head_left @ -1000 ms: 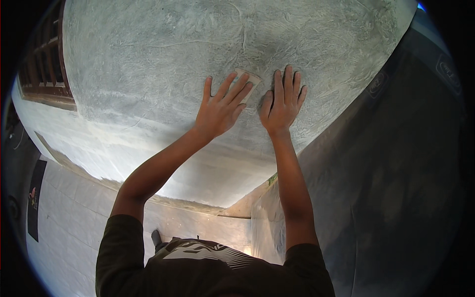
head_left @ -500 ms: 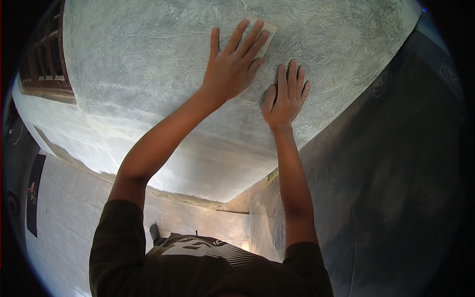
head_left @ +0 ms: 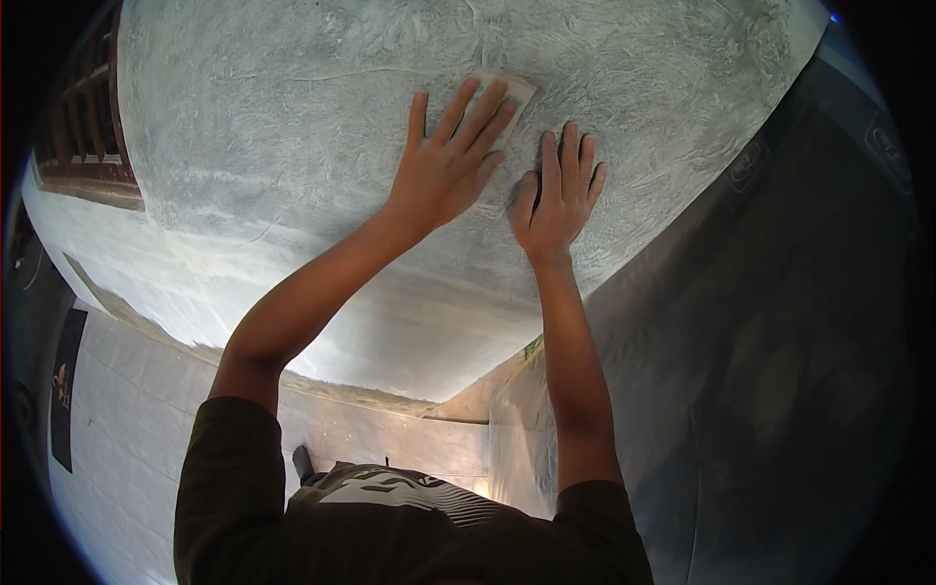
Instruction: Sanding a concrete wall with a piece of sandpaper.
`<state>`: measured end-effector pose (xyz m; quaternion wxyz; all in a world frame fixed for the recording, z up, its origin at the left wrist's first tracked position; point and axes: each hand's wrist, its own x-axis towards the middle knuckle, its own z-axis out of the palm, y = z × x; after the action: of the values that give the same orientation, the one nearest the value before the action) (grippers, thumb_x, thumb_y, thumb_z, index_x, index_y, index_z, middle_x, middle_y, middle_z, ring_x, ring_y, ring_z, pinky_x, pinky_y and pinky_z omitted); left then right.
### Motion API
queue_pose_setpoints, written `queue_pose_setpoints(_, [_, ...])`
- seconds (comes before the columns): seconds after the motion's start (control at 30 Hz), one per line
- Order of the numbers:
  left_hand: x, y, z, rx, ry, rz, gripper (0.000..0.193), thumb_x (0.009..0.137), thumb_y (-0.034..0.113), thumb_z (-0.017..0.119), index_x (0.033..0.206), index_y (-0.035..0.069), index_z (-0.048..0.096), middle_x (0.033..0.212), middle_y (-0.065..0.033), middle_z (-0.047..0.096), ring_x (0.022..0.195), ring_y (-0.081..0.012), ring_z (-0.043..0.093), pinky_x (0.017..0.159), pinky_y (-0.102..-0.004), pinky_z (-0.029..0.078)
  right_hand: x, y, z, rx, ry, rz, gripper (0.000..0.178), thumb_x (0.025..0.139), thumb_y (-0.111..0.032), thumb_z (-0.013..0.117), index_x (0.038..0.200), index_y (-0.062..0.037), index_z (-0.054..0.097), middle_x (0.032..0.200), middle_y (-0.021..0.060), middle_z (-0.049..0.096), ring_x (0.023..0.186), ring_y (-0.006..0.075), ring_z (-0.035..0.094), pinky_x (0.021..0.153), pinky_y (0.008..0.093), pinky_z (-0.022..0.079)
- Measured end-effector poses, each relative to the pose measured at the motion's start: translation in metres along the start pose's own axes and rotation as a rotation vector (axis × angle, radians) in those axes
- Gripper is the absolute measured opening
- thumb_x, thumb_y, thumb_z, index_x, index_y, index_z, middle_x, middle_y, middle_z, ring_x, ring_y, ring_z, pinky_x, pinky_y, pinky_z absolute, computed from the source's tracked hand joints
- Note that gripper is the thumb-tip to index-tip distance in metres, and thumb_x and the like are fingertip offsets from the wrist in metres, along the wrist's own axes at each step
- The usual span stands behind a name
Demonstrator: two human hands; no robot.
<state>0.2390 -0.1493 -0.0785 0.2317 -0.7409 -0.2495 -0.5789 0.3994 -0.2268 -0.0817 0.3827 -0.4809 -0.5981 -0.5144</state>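
Observation:
My left hand (head_left: 439, 175) lies on the rough, grey-white plastered wall (head_left: 292, 136), its fingers spread over a pale, thin sheet that looks like sandpaper (head_left: 524, 96). The sheet is pressed flat between the fingers and the wall, with its top and right edges showing. To the right and slightly lower, my right hand (head_left: 553, 210) rests on the same wall with fingers stretched out and nothing visible in it. Its fingers look dusty. Both arms reach forward.
A brown barred window (head_left: 93, 127) is set in the wall at the far left. Dark sheeting (head_left: 780, 370) hangs along the right side. Below the wall runs a pale tiled floor (head_left: 146, 409), with a dark strip (head_left: 66, 390) at its left edge.
My left hand and the sandpaper have slid down the wall and a little left. The right hand stays on the wall, shifted only slightly in view.

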Motion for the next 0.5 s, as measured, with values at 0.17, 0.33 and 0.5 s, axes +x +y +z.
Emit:
queue_pose_setpoints(0.17, [-0.022,0.003,0.002,-0.01,-0.116,0.011,0.066,0.092,0.041,0.064,0.152,0.024,0.042,0.164,0.004,0.027,0.152,-0.0207,0.021,0.117,-0.0646,0.012,-0.002,0.001,-0.001,-0.024,-0.017,0.0,0.049,0.095,-0.021,0.043,0.14,-0.0052,0.055,0.153,0.0177,0.046,0.146,0.0391,0.033,0.118,0.0585,0.013])
queue_pose_setpoints(0.33, [0.009,0.001,-0.005,0.051,0.025,-0.016,0.068,0.091,0.042,0.065,0.152,0.024,0.042,0.164,0.0051,0.027,0.152,-0.0204,0.021,0.117,-0.0648,0.013,0.003,-0.002,0.0,0.006,-0.006,0.002,0.049,0.094,-0.02,0.044,0.14,-0.0049,0.055,0.153,0.0181,0.045,0.147,0.0391,0.033,0.118,0.0585,0.012])
queue_pose_setpoints(0.5, [-0.062,0.005,0.005,-0.027,-0.205,0.001,0.065,0.094,0.04,0.062,0.153,0.024,0.04,0.164,0.0031,0.026,0.152,-0.0214,0.022,0.117,-0.0655,0.013,0.004,-0.001,0.002,-0.023,-0.002,-0.01,0.049,0.094,-0.02,0.044,0.14,-0.0048,0.055,0.153,0.0182,0.046,0.147,0.0394,0.033,0.118,0.0587,0.013])
